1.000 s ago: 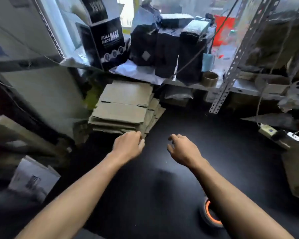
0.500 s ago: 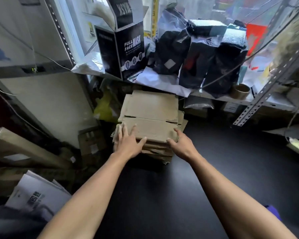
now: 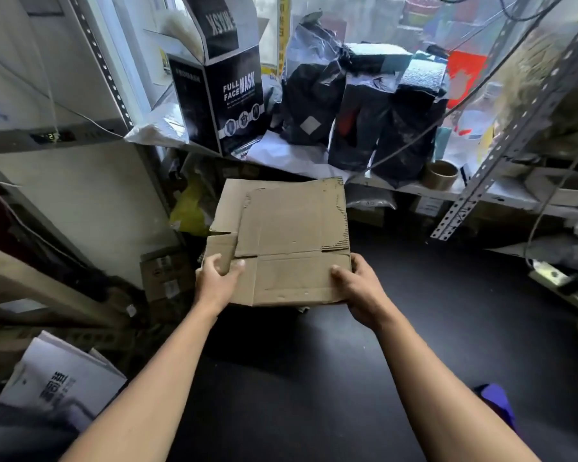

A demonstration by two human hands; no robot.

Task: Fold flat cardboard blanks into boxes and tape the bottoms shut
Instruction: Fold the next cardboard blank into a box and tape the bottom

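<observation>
A flat brown cardboard blank [image 3: 291, 248] is lifted off the stack and held in front of me, its creases and flap slits facing up. My left hand [image 3: 216, 281] grips its near left corner, thumb on top. My right hand [image 3: 359, 286] grips the near right corner the same way. Another flat blank [image 3: 229, 205] shows just behind and below it at the left; the stack under it is mostly hidden. A brown tape roll [image 3: 442, 175] stands on the shelf at the back right.
The black tabletop [image 3: 314, 378] spreads below my arms. A black "FULL FACE MASK" box [image 3: 227, 98] and black wrapped parcels [image 3: 374, 118] fill the back shelf. A slotted metal upright [image 3: 501, 148] leans at right, a power strip [image 3: 554, 278] lies far right, printed papers [image 3: 60, 381] at lower left.
My hands reached forward to the cardboard stack, took hold of the top blank by its near corners and lifted it toward me. My view shifted left and forward.
</observation>
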